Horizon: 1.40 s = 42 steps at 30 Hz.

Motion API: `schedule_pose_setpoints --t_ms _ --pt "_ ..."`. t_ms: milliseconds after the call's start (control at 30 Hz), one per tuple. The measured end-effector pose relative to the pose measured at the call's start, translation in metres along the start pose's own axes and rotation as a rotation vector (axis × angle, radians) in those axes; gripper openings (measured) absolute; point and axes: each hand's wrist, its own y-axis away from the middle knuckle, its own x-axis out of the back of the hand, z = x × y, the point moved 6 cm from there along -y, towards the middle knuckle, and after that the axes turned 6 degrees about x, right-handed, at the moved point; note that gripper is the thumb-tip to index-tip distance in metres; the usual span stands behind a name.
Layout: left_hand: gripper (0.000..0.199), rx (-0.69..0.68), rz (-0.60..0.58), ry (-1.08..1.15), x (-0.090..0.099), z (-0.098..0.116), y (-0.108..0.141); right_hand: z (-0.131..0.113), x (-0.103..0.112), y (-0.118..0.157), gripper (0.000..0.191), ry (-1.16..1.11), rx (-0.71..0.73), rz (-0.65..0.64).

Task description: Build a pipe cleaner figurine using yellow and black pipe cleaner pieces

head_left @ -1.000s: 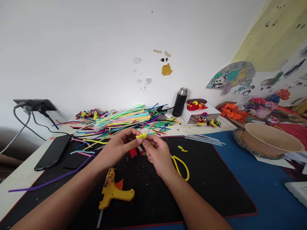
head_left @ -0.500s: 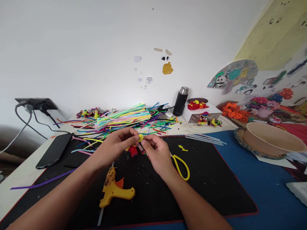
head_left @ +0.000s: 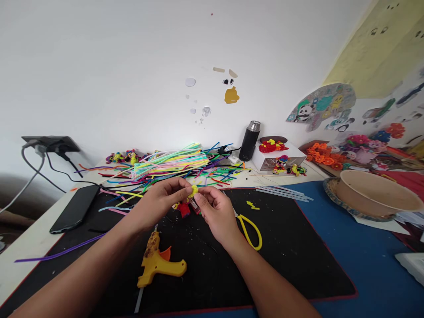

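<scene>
Between my fingertips is a small fuzzy yellow piece (head_left: 193, 191), pinched from both sides. My left hand (head_left: 167, 196) grips its left side with thumb and forefinger. On the right, my right hand (head_left: 215, 207) closes thumb and fingers on the same piece. Just below it lie a red piece (head_left: 184, 210) and a small dark item, partly hidden by my hands. A yellow glue gun (head_left: 162, 265) lies on the black mat (head_left: 212, 282) in front of my left hand. Yellow-handled scissors (head_left: 251, 229) rest beside my right hand.
Behind my hands is a pile of coloured pipe cleaners (head_left: 172, 163). A phone (head_left: 75, 208) lies at the left. A black flask (head_left: 249, 141), a white box (head_left: 281, 154), clear sticks (head_left: 285, 192) and a large bowl (head_left: 380, 192) are further right.
The yellow piece has turned slightly between my fingertips, and its shape looks a little different. Both hands have otherwise stayed nearly where they were.
</scene>
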Motion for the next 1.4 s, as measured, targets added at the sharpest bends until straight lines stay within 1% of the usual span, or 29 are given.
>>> schedule_pose_setpoints --t_ms 333,567,700,800,900,967,1000,1100,1200,1267,1400 --pt "0.04 -0.029 0.0 -0.151 0.003 -0.001 0.001 0.002 0.002 0.0 0.04 0.044 -0.013 0.017" --pt "0.042 -0.048 0.016 -0.162 0.002 0.0 0.001 0.002 0.0 0.0 0.039 0.044 -0.006 -0.016" --pt "0.044 -0.056 -0.004 -0.181 0.003 0.003 0.001 0.003 0.0 0.0 0.039 0.046 0.004 -0.008" --pt "0.048 -0.077 0.007 -0.244 0.016 0.002 -0.004 0.004 0.001 0.0 0.041 0.003 -0.027 0.006" --pt "0.047 -0.131 0.117 -0.395 0.039 -0.004 -0.015 0.003 0.0 0.0 0.044 -0.038 -0.062 0.012" --pt "0.043 -0.165 0.153 -0.539 0.048 -0.013 -0.024 0.003 -0.001 0.0 0.045 -0.058 -0.075 0.011" --pt "0.042 -0.18 0.135 -0.597 0.05 -0.018 -0.028 0.003 -0.002 0.0 0.045 -0.068 -0.078 0.011" --pt "0.039 -0.211 -0.016 -0.74 0.044 -0.035 -0.037 0.003 -0.002 0.0 0.045 -0.087 -0.079 0.014" --pt "0.04 -0.182 -0.143 -0.819 0.037 -0.051 -0.039 0.005 -0.002 0.0 0.044 -0.095 -0.084 0.016" --pt "0.043 -0.153 -0.17 -0.848 0.034 -0.059 -0.041 0.006 -0.002 0.0 0.045 -0.097 -0.088 0.013" --pt "0.047 -0.15 -0.158 -0.887 0.031 -0.071 -0.046 0.007 -0.003 0.002 0.044 -0.079 -0.102 -0.009"
